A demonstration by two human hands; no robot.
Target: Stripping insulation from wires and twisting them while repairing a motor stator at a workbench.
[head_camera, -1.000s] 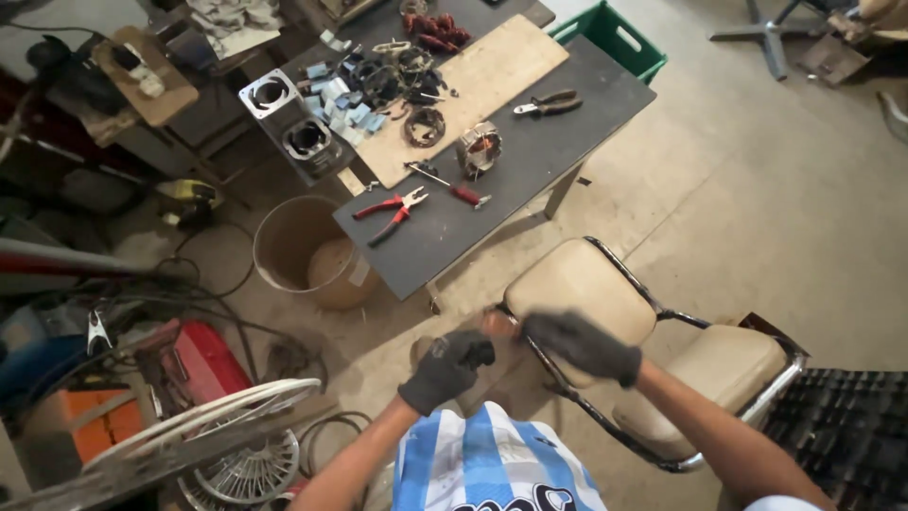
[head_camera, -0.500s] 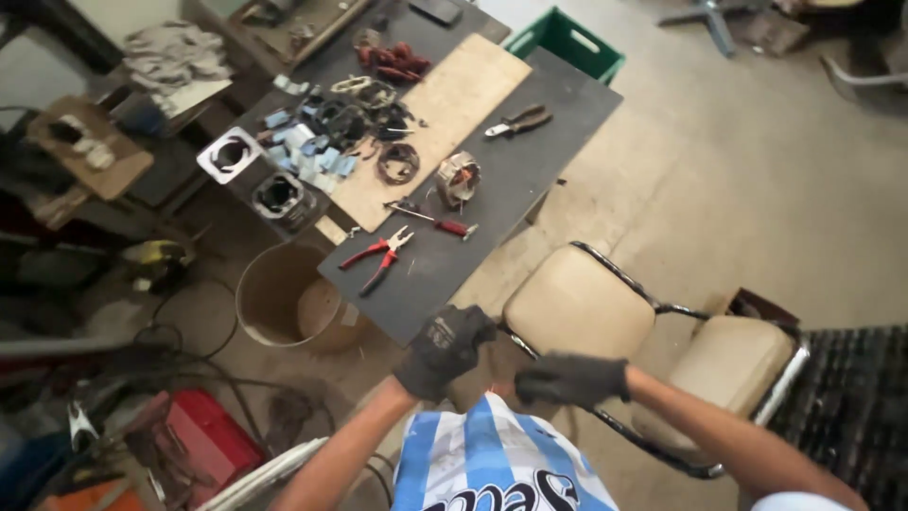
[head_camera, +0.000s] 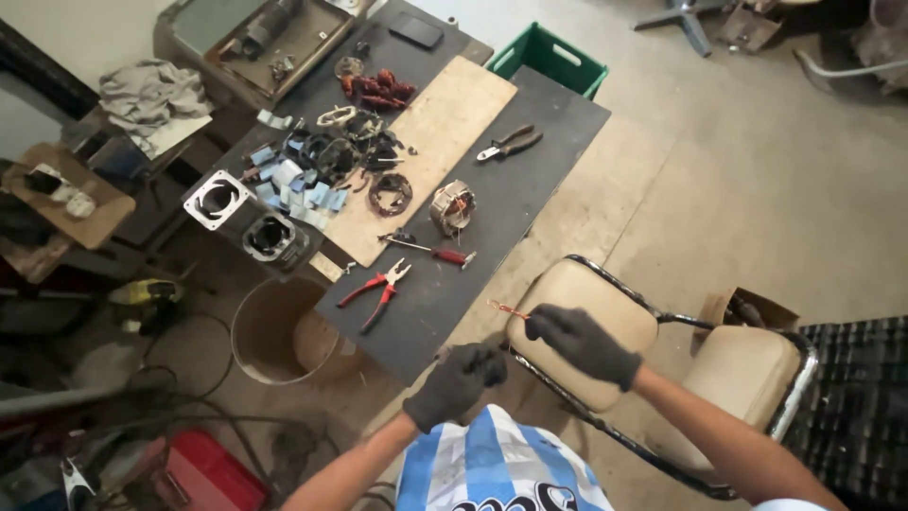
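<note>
Hands over chair

Left hand [head_camera: 457,382], gloved, curled closed, contents unclear. Right hand [head_camera: 582,343] pinches thin red wire [head_camera: 508,308] at fingertips, above chair seat [head_camera: 586,312]. Beyond: table [head_camera: 530,199] with red pliers [head_camera: 378,289], screwdriver [head_camera: 430,249], motor winding [head_camera: 452,206].

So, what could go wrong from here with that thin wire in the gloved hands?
The wire is thin, and only the right hand fingertips pinch it, so it may slip or kink. The left hand is closed near the table edge. The red pliers lie close to that edge and a bump could knock them into the bucket.
</note>
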